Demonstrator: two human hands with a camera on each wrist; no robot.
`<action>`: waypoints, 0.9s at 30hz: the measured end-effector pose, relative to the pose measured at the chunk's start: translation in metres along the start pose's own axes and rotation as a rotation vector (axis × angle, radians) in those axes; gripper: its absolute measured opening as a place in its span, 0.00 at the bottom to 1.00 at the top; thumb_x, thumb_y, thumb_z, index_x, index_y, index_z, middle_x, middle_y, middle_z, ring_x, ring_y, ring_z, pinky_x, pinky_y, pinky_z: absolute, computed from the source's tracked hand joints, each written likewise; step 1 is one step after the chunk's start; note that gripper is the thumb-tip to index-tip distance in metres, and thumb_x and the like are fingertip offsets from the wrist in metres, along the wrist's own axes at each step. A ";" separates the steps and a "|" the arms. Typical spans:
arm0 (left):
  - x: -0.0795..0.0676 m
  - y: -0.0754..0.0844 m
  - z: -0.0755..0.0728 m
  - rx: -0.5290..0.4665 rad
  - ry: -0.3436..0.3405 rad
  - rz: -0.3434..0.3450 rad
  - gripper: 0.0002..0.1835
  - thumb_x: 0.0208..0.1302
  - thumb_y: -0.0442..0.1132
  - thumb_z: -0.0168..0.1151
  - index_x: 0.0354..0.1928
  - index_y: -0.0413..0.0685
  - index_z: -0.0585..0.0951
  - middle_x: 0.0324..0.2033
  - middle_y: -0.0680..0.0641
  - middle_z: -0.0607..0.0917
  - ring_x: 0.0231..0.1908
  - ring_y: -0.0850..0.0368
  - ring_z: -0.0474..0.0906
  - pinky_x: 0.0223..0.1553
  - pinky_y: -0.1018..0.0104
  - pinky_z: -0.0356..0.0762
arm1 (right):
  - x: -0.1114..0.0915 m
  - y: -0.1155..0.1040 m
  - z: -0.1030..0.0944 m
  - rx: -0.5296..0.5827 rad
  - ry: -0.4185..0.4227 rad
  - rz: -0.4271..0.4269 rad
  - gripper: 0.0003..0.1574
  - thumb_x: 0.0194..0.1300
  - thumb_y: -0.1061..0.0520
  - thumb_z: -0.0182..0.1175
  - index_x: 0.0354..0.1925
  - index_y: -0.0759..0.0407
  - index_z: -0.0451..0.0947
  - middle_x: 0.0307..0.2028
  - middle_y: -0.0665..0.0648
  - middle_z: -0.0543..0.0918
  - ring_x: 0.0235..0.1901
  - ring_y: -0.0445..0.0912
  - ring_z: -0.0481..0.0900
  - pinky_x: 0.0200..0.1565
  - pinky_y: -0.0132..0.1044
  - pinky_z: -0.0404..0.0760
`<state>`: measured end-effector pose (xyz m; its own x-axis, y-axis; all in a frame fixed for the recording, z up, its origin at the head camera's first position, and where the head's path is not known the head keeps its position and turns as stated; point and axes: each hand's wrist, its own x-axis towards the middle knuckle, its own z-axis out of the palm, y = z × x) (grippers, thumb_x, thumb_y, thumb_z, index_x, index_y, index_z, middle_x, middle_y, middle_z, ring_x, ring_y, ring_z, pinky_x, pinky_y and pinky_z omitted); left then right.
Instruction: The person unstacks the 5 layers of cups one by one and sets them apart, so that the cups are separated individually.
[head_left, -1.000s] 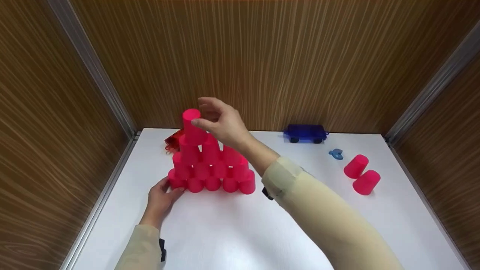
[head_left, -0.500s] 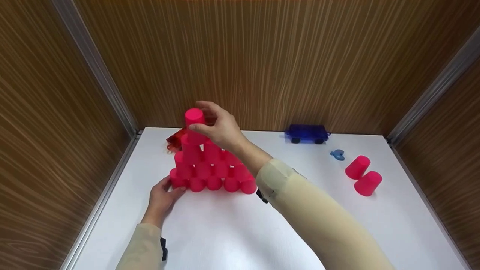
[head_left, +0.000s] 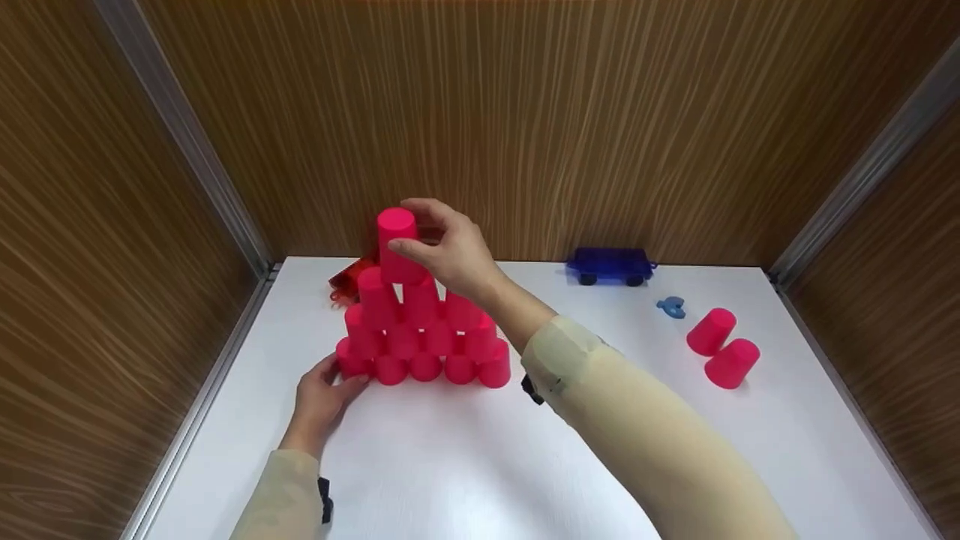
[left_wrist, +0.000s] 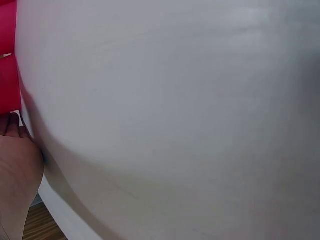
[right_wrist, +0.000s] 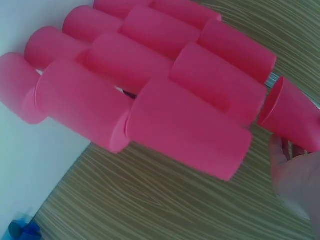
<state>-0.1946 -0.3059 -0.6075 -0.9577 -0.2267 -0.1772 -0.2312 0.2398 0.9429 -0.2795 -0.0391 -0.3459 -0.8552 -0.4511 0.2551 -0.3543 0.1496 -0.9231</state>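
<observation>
Pink cups, upside down, form a stacked wall (head_left: 405, 341) with a wide bottom row and narrower rows above. My right hand (head_left: 461, 259) grips one pink cup (head_left: 396, 251) above the third row, toward its left end. In the right wrist view that held cup (right_wrist: 295, 117) has its open rim turned toward the row, with a gap between them. My left hand (head_left: 321, 397) holds the bottom row's leftmost cup (head_left: 352, 361), thumb in front and fingers at its left side. The left wrist view catches only part of this hand (left_wrist: 20, 170) beside a pink cup (left_wrist: 9, 85).
Two more pink cups (head_left: 712, 332) stand upside down at the right of the white table (head_left: 465, 465). Nearby lie a small blue piece (head_left: 673, 307) and a dark blue toy wagon (head_left: 611, 265). A red translucent toy (head_left: 346, 285) sits behind the stack. Wood-grain panels (head_left: 525, 127) enclose the table.
My right hand has shifted the held cup a little to the right and up, from over the third row's left cup toward its neighbour. The left hand stays put.
</observation>
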 end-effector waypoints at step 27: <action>0.006 -0.007 -0.009 0.071 -0.004 0.043 0.44 0.69 0.45 0.75 0.81 0.45 0.65 0.77 0.39 0.68 0.79 0.40 0.59 0.76 0.49 0.65 | -0.078 0.046 -0.176 -0.206 0.276 0.015 0.37 0.70 0.48 0.73 0.72 0.51 0.73 0.63 0.55 0.81 0.62 0.52 0.81 0.61 0.47 0.83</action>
<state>-0.1969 -0.3175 -0.6126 -0.9676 -0.2109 -0.1385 -0.2015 0.3158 0.9272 -0.2955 0.1574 -0.3577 -0.9210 -0.1970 0.3361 -0.3859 0.3416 -0.8570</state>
